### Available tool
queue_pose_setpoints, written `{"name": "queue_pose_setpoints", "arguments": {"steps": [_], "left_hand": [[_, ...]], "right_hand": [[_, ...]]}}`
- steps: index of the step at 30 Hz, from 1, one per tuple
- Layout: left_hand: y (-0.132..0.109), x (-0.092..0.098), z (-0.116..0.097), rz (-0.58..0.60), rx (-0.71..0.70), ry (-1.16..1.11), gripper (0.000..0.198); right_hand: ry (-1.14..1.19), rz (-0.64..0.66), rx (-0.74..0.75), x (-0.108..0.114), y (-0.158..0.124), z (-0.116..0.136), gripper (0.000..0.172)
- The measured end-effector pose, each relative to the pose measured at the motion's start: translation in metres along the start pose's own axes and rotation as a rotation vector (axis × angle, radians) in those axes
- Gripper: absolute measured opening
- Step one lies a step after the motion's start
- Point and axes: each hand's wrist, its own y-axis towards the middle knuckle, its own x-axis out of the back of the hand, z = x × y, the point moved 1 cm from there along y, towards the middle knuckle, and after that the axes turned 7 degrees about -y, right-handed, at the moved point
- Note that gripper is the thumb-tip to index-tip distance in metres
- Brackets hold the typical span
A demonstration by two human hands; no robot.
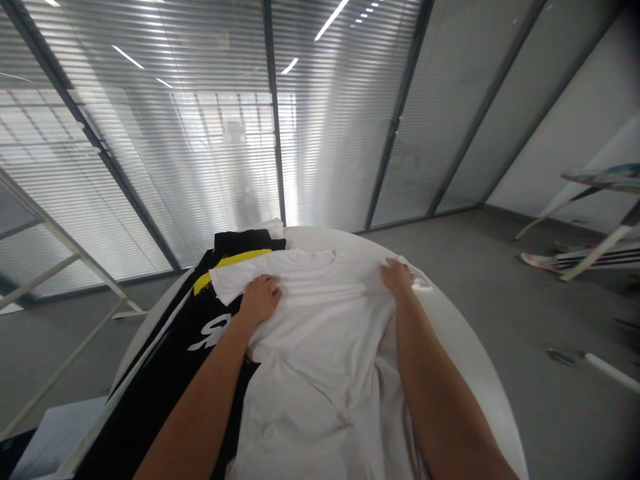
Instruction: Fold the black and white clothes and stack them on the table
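Note:
A white T-shirt (320, 333) lies spread out, its collar toward the far side and its lower part wrinkled near me. My left hand (261, 298) rests on it beside the left sleeve, palm down with the fingers slightly bent. At the opposite shoulder, my right hand (399, 275) lies on the cloth with its fingers apart, and the sleeve there is bunched up. Under the shirt's left side is a black garment (165, 373) with a yellow band and white lettering.
A white round-edged table (470, 360) carries the clothes. A pale metal frame (65, 267) stands on the left. Glass partitions with blinds (325, 133) rise behind. At right are another stand (595, 190) and items on the grey floor (500, 267).

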Motion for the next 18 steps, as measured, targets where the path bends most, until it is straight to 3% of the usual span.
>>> {"name": "queue_pose_setpoints", "arguments": {"steps": [5, 7, 10, 14, 18], "left_hand": [[0.004, 0.003, 0.011, -0.014, 0.072, -0.038, 0.038], [0.005, 0.002, 0.011, -0.024, 0.078, -0.041, 0.038], [0.004, 0.001, 0.009, -0.042, 0.075, -0.031, 0.038], [0.003, 0.000, 0.008, -0.049, 0.078, -0.022, 0.038], [0.004, -0.001, 0.007, -0.052, 0.077, -0.038, 0.038]], "right_hand": [[0.016, -0.147, -0.176, 0.016, -0.005, -0.010, 0.054], [0.034, -0.184, -0.177, 0.021, -0.006, -0.006, 0.054], [0.083, -0.121, -0.038, 0.018, -0.007, 0.012, 0.046], [0.121, 0.101, 0.244, -0.005, -0.016, 0.042, 0.038], [0.041, 0.161, 0.335, -0.021, -0.027, 0.052, 0.040]]}}
